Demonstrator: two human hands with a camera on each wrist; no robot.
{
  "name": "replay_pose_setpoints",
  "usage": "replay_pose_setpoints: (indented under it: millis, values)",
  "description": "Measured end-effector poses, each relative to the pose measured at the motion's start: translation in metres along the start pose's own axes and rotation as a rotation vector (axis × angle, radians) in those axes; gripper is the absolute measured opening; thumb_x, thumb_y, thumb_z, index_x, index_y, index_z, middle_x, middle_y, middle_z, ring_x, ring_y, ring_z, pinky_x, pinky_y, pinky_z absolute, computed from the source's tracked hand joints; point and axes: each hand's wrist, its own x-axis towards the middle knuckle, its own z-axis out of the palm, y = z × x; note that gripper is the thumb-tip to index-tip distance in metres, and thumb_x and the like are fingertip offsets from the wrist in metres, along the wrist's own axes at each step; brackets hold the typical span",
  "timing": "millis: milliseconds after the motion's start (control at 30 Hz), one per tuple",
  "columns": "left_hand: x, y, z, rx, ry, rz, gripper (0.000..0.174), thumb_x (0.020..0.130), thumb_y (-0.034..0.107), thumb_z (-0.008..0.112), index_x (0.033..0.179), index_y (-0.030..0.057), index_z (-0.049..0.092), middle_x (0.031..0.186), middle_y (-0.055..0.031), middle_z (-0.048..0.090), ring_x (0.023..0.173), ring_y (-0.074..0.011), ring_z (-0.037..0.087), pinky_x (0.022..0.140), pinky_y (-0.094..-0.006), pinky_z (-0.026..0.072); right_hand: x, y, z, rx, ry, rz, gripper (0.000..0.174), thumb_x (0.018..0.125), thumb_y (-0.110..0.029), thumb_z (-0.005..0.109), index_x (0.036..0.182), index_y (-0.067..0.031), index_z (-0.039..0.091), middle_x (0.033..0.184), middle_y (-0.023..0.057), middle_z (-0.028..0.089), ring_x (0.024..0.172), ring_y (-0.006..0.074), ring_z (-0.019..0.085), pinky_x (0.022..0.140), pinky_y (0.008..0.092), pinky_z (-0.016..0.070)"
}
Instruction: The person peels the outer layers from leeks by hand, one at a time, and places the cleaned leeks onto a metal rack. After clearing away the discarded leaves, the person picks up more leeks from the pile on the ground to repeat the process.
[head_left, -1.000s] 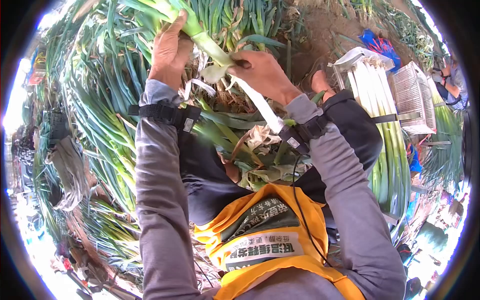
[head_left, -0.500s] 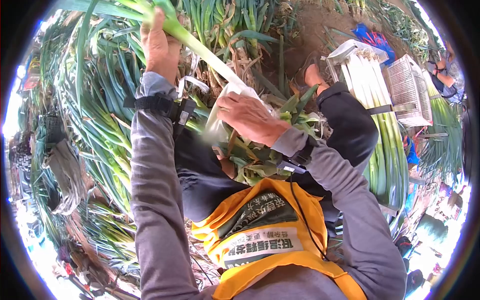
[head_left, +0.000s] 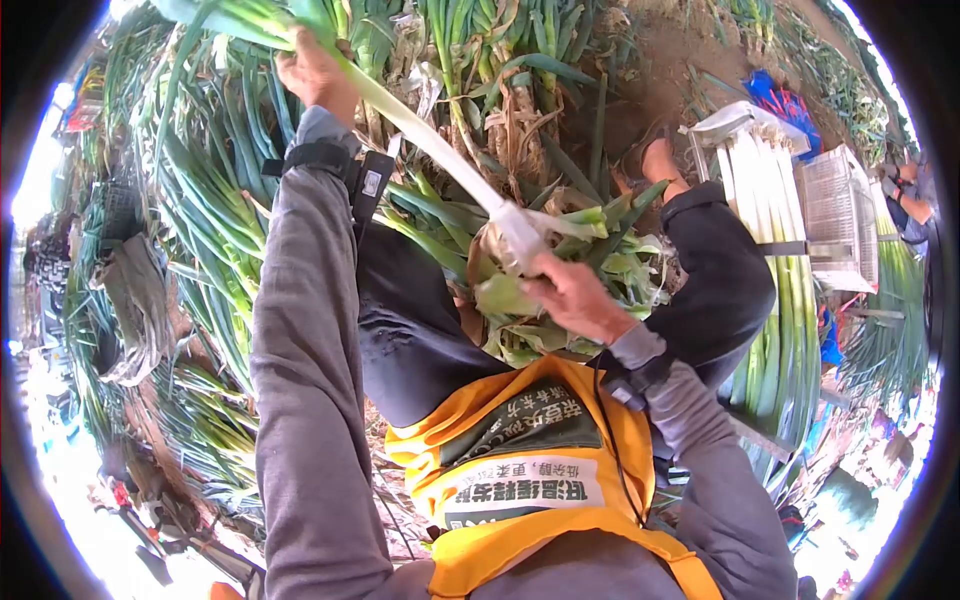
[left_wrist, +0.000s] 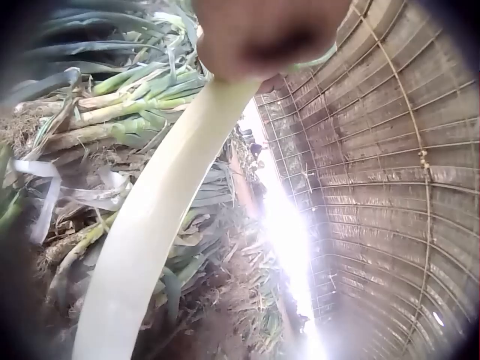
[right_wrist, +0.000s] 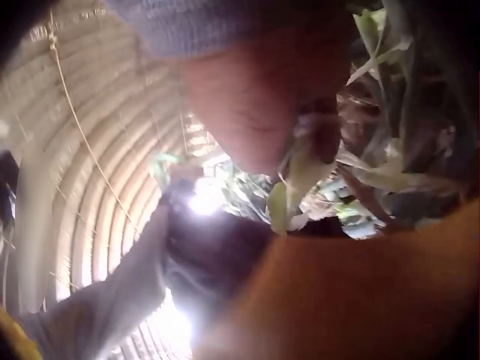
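My left hand (head_left: 318, 80) grips a long green onion (head_left: 425, 135) where its white stalk meets the green leaves, at the upper left of the head view. The stalk slants down to the right, and its pale shaft (left_wrist: 146, 202) fills the middle of the left wrist view. Below its lower end, my right hand (head_left: 582, 302) pinches a pale peeled leaf (head_left: 505, 297), with the fingers curled. In the right wrist view the same leaf (right_wrist: 307, 171) hangs from the fingers. Loose skin (head_left: 518, 235) surrounds the onion's lower end.
Unpeeled green onions (head_left: 215, 180) lie piled on the left, with more (head_left: 510, 100) ahead. Stripped leaves (head_left: 625, 265) heap between the legs. A strapped bundle of clean onions (head_left: 775, 210) lies in a rack on the right, beside a white crate (head_left: 838, 215).
My right hand has moved down and right from the stalk, pulling a pale outer leaf towards the lap. My left hand keeps its grip near the green leaves; more white stalk shows.
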Motion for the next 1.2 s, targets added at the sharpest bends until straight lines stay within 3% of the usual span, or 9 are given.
replay_pose_setpoints:
  millis: [200,267,367,500,700,733,933,1000,1200]
  values:
    - [0.03,0.001,-0.017,-0.166,0.012,-0.146,0.027,0.098,0.029,0.056,0.104,0.0024,0.053,0.083,-0.0121,0.058,0.061,-0.0245,0.056,0.052,-0.0387,0.0478,0.001,-0.05,-0.085,0.097,-0.042,0.032,0.041,0.09,-0.032,0.072,0.112,0.0,0.063,0.103,0.0167,0.067,0.094,0.0309,0.067,0.08,0.0389,0.0523]
    - [0.033,-0.003,-0.022,-0.247,-0.024,-0.192,0.028,0.099,0.03,0.054,0.102,0.0024,0.053,0.084,-0.0122,0.058,0.064,-0.0243,0.056,0.054,-0.0377,0.0477,0.018,-0.057,-0.102,-0.17,0.382,-0.22,0.049,0.086,-0.033,0.076,0.119,-0.0001,0.061,0.119,0.0141,0.063,0.108,0.0298,0.063,0.091,0.0367,0.0516]
    - [0.039,-0.005,-0.024,-0.332,-0.08,-0.312,0.033,0.102,0.035,0.045,0.099,0.003,0.051,0.085,-0.0118,0.055,0.071,-0.0236,0.054,0.062,-0.0352,0.0476,0.058,-0.048,-0.095,0.03,0.227,-0.241,0.067,0.084,-0.023,0.079,0.138,0.0016,0.046,0.136,0.0169,0.053,0.12,0.0236,0.057,0.098,0.0349,0.0497]
    - [0.045,-0.007,-0.049,-0.581,-0.062,-0.484,0.035,0.105,0.033,0.038,0.103,-0.0015,0.044,0.085,-0.0117,0.049,0.071,-0.0211,0.049,0.062,-0.0327,0.0454,0.068,-0.033,-0.08,0.449,-0.316,0.054,0.061,0.089,-0.021,0.076,0.136,0.0028,0.046,0.117,0.0126,0.066,0.108,0.0164,0.063,0.09,0.0301,0.0527]
    - [0.05,-0.018,-0.064,-0.367,0.077,-0.517,0.028,0.104,0.031,0.042,0.096,0.0045,0.048,0.082,-0.0097,0.051,0.065,-0.0209,0.05,0.056,-0.0342,0.0475,0.036,-0.07,-0.072,0.643,-0.255,0.197,0.043,0.095,-0.024,0.069,0.127,0.0008,0.052,0.089,0.0031,0.066,0.075,0.0041,0.058,0.066,0.0226,0.0496]
    - [0.046,-0.025,-0.065,-0.313,0.079,-0.445,0.013,0.099,0.009,0.043,0.105,-0.0024,0.043,0.088,-0.0131,0.049,0.074,-0.0216,0.05,0.066,-0.0338,0.0497,0.032,-0.075,-0.07,0.511,-0.272,0.263,0.041,0.097,-0.026,0.067,0.125,0.0006,0.053,0.085,0.0035,0.065,0.074,0.0033,0.056,0.064,0.0223,0.0485]
    - [0.013,-0.047,-0.064,0.21,-0.205,-0.351,0.012,0.097,-0.003,0.035,0.105,-0.0021,0.044,0.091,-0.0116,0.05,0.08,-0.0211,0.052,0.072,-0.0326,0.0498,-0.018,-0.103,-0.036,0.3,0.026,0.15,0.033,0.097,-0.023,0.063,0.114,0.0042,0.057,0.084,0.0231,0.064,0.067,0.029,0.064,0.059,0.0366,0.0478]
    - [0.016,-0.048,-0.044,-0.008,0.117,-0.528,0.014,0.104,0.013,0.038,0.104,0.0008,0.044,0.089,-0.0115,0.05,0.075,-0.0232,0.051,0.071,-0.0354,0.0504,-0.035,-0.107,-0.029,0.216,0.15,0.032,0.031,0.098,-0.023,0.061,0.114,0.0045,0.058,0.077,0.0204,0.064,0.063,0.0247,0.063,0.058,0.0348,0.0476]
    - [0.001,-0.046,-0.018,0.026,0.058,-0.608,0.019,0.106,0.023,0.041,0.102,0.0038,0.043,0.087,-0.0102,0.047,0.068,-0.0229,0.048,0.059,-0.0376,0.0477,-0.072,-0.127,-0.036,0.454,0.178,0.291,0.03,0.101,-0.025,0.058,0.101,0.005,0.056,0.062,0.0102,0.057,0.052,0.0129,0.055,0.049,0.0301,0.0424]
